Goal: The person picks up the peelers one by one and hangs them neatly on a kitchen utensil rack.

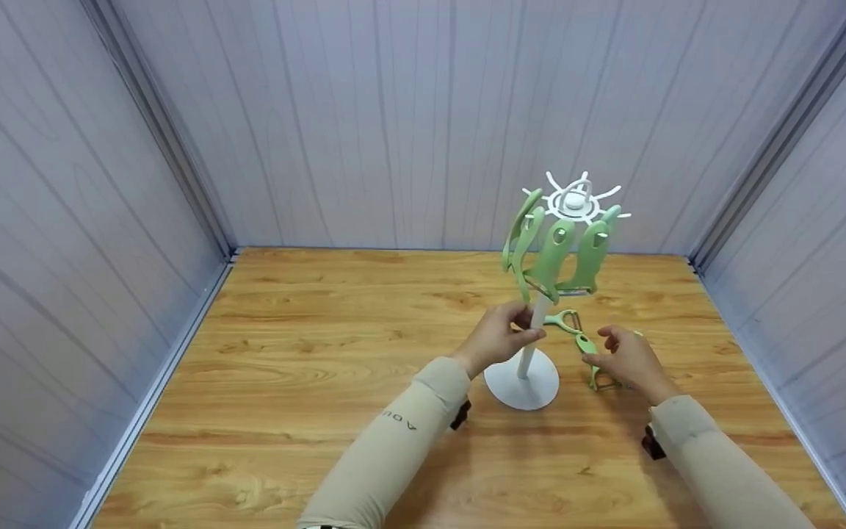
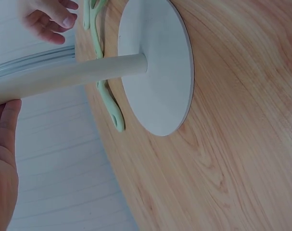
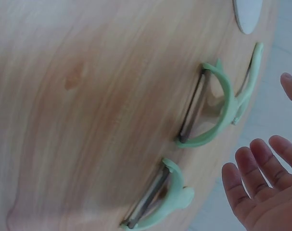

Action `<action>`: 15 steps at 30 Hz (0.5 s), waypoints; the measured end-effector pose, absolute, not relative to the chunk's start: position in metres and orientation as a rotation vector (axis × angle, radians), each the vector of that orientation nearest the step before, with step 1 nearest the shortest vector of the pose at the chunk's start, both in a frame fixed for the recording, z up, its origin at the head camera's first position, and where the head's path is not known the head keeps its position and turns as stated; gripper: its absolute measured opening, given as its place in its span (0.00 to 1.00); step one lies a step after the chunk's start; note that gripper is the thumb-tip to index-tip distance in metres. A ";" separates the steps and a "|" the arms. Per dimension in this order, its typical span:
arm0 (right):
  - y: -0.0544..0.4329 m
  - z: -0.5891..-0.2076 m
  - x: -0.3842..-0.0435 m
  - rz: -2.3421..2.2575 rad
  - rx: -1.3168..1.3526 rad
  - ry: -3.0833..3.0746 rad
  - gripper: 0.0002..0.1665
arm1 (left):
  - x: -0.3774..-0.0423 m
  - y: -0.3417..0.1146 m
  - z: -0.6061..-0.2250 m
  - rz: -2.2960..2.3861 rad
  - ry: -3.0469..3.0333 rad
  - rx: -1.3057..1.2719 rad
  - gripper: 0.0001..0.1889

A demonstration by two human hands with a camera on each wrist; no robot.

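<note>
A white stand [image 1: 528,358] with a round base [image 2: 158,103] stands upright on the table, its top ringed with hooks. Several green peelers [image 1: 551,253] hang from those hooks. My left hand [image 1: 500,336] grips the stand's post below them, thumb on the near side; part of its fingers is hidden behind the post. Over the table to the right, my right hand [image 1: 628,358] hovers with relaxed fingers and holds nothing. Beneath and beside it lie loose green peelers [image 3: 227,103]. One peeler [image 3: 174,195] shows apart from the others in the right wrist view, while the right hand partly covers this group in the head view.
The wood-grain table [image 1: 305,411] reaches pale panelled walls [image 1: 408,125] at the back and both sides. Metal strips [image 1: 166,375] run along the table's side edges. The hanging peelers stick out around the stand's top, above my left hand.
</note>
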State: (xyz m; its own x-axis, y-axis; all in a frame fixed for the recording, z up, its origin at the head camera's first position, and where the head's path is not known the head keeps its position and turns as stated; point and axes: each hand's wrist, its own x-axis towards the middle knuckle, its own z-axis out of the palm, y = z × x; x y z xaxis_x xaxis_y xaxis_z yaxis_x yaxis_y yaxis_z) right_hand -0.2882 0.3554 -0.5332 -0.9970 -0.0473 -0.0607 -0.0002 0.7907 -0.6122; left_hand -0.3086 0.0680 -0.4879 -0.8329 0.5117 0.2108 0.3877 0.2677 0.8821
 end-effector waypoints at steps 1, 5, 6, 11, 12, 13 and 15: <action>0.356 -0.534 -0.289 -0.987 -0.039 2.899 0.42 | -0.309 0.068 -0.488 1.621 2.406 0.855 0.09; 0.358 -0.539 -0.293 -0.962 -0.042 2.899 0.41 | -0.309 0.067 -0.487 1.625 2.403 0.857 0.09; 0.358 -0.540 -0.294 -0.962 -0.031 2.898 0.41 | -0.309 0.067 -0.486 1.627 2.401 0.860 0.09; 0.361 -0.547 -0.297 -0.961 -0.005 2.873 0.40 | -0.309 0.067 -0.487 1.639 2.379 0.879 0.09; 0.362 -0.548 -0.298 -0.959 -0.002 2.868 0.40 | -0.309 0.067 -0.487 1.642 2.373 0.882 0.09; 0.362 -0.549 -0.298 -0.959 -0.003 2.865 0.39 | -0.309 0.067 -0.487 1.643 2.370 0.885 0.09; 0.362 -0.551 -0.299 -0.967 0.006 2.858 0.38 | -0.309 0.067 -0.488 1.641 2.368 0.888 0.09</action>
State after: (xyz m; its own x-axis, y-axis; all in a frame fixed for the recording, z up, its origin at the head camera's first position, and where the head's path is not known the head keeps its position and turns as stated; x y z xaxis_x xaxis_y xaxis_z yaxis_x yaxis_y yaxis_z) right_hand -0.2991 0.3621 -0.5513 -0.9922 -0.0363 -0.1193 0.0436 0.7955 -0.6044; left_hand -0.3092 0.0671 -0.4878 -0.8193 0.5296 0.2198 0.3916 0.2369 0.8891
